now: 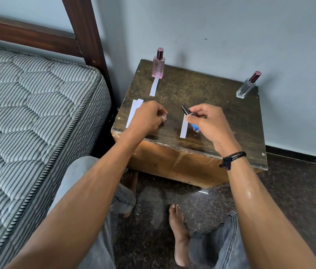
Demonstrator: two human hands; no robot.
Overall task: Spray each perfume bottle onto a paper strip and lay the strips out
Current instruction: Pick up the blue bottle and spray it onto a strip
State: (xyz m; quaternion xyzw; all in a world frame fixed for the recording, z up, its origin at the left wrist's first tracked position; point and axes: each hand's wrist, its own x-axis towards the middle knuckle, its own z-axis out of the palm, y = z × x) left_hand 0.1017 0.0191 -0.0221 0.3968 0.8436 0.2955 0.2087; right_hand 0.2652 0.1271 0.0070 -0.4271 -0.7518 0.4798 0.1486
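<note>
My right hand [204,124] grips a blue perfume bottle [195,126] with a dark cap, tilted over a white paper strip [183,127] lying near the front of the wooden table [221,117]. To its left, my left hand [149,118] is closed in a fist resting on the table; something small and clear shows at its fingers, but I cannot tell what. A pink bottle [158,65] stands at the back left with a strip [154,87] in front of it. A clear bottle [247,85] stands at the back right. Spare strips [133,111] lie at the table's left edge.
A striped mattress [27,113] on a dark wooden bed frame [83,30] stands close on the left. The table is against a pale blue wall. My knees and bare feet [178,233] rest on the dark speckled floor below.
</note>
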